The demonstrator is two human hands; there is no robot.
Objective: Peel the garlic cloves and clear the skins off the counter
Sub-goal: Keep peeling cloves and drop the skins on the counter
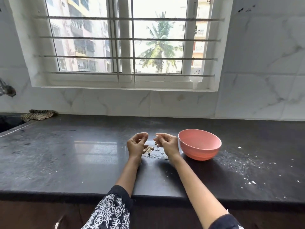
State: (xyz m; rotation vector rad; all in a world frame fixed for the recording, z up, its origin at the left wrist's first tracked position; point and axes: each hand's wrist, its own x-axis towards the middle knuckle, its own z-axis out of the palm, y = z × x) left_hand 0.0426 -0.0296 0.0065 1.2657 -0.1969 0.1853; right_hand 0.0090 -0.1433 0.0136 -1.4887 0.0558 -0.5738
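The counter (69,154) is lying wide and bare to the left of the hands, up to the cloth (38,114) sitting at its back left corner. The bowl (199,144) is standing just beside the right hand (166,143), blocking any sideways pass there. Cloves (148,149) and skins (156,155) are lying between the wrists, under the left hand (137,143). White crumbs (244,164) are scattering the right part, while the strip along the back edge is staying open.
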